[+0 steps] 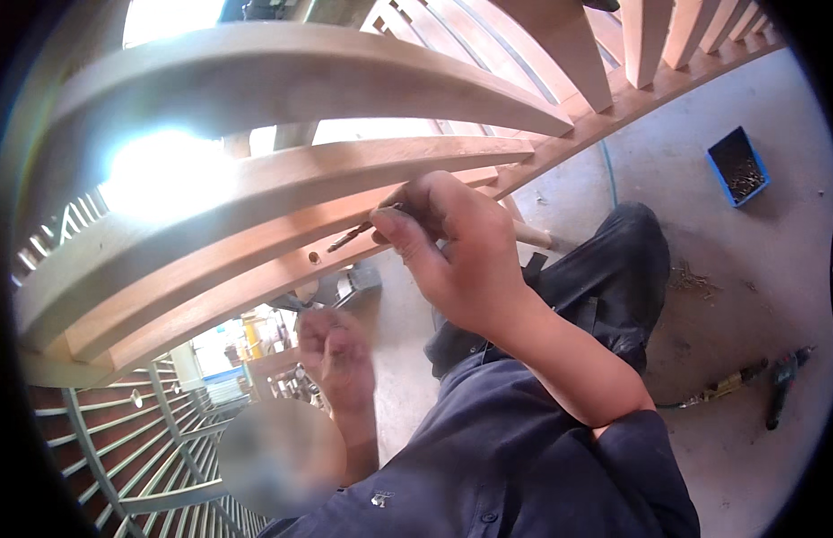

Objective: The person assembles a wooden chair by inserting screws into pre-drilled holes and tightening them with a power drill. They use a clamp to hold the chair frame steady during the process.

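Note:
My right hand (452,242) pinches a dark, thin metal screw (346,238) between thumb and fingers. The screw slants down to the left, its tip a little apart from a round hole (315,258) in a pale wooden rail (255,280). Curved wooden slats (291,166) run above and behind that hand. Below the rail, my left hand (337,357) is raised with its fingers seemingly curled. Motion smears it, so I cannot make out whether it holds anything.
A blue tray of small metal pieces (739,168) rests on the floor at far right. Lower right lie a teal power tool (784,386) and a yellowish tool with a hose (728,386). Loose screws (694,280) are scattered near my knee. Slatted frames (156,439) stand at lower left.

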`<action>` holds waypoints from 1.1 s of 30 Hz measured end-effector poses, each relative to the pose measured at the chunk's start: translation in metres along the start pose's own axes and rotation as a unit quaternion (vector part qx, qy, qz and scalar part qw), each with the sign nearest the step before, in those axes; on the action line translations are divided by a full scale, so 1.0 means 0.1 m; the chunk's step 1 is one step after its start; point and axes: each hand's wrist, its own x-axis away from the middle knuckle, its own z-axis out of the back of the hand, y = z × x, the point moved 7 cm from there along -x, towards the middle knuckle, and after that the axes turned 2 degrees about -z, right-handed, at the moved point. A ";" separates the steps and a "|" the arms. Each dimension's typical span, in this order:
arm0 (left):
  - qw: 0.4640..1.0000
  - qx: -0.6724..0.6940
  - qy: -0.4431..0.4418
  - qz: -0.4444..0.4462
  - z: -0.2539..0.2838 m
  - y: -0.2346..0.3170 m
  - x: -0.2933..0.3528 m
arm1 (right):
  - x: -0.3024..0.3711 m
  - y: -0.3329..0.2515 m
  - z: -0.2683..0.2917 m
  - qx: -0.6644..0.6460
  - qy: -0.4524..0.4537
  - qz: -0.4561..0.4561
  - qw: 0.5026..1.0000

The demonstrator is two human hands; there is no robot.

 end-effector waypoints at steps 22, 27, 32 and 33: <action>0.980 -0.133 0.097 -0.111 0.11 0.77 -0.62 | 0.05 0.19 -0.02 -0.122 -0.050 -0.003 0.991; 0.984 -0.122 0.095 -0.091 0.23 0.78 -0.58 | 0.03 0.17 -0.06 -0.110 -0.026 0.043 0.993; 0.979 -0.115 0.134 -0.098 0.15 0.74 -0.60 | 0.01 0.19 -0.11 -0.110 -0.047 0.043 0.992; 0.979 -0.116 0.134 -0.100 0.17 0.75 -0.59 | 0.00 0.17 -0.10 -0.112 -0.040 0.049 0.992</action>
